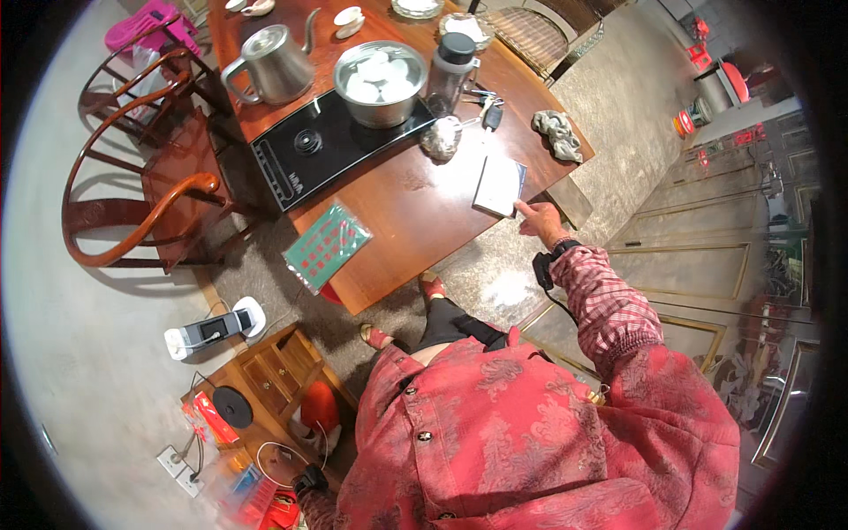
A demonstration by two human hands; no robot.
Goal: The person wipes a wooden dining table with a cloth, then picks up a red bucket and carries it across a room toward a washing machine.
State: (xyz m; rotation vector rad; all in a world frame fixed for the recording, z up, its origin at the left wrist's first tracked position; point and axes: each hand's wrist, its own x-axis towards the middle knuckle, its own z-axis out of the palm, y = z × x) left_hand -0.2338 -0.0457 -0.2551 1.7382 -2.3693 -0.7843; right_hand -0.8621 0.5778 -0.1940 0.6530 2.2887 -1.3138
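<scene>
My right hand (543, 222) reaches to the table's near right edge, with an extended fingertip at the corner of a flat white box or booklet (498, 185); its fingers are apart and seem to grip nothing. At the lower left, my left hand (291, 465) is dim beyond a black wristband, beside a thin white cable loop (260, 457); its fingers are unclear. Near the white item lie a car key fob (491, 118) with keys, a crumpled grey cloth (558, 134) and a clear plastic-wrapped bundle (442, 138). A green packet (328, 246) in clear plastic lies at the table's near left.
On the wooden table (397, 232) stand a black cooktop (298, 159), a steel pot (381, 114) holding white pieces in water, a steel kettle (278, 66) and a lidded bottle (450, 76). Wooden chairs (119, 245) stand left; a small wooden cabinet (265, 377) is below.
</scene>
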